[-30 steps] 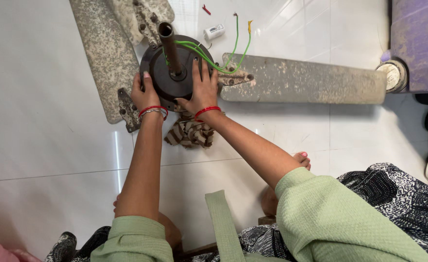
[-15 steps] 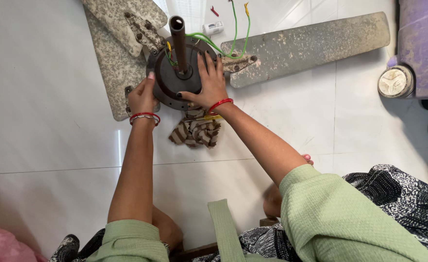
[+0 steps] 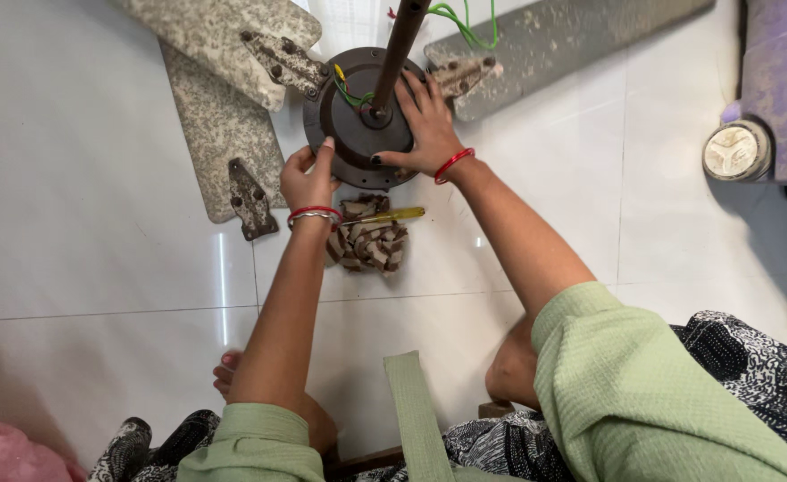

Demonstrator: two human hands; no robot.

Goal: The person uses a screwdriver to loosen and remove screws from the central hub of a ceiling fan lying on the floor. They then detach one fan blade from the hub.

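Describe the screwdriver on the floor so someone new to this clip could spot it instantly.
Start at the round dark fan motor that both hands grip on the white tiled floor. Just below it lies a crumpled brown patterned cloth. The screwdriver rests across the cloth's top edge, the only thing with a translucent yellow handle.

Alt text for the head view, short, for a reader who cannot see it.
Both hands rest on a dark round ceiling fan motor on a white tiled floor: left hand at its rim, right hand flat on top. Dusty blades spread around it.
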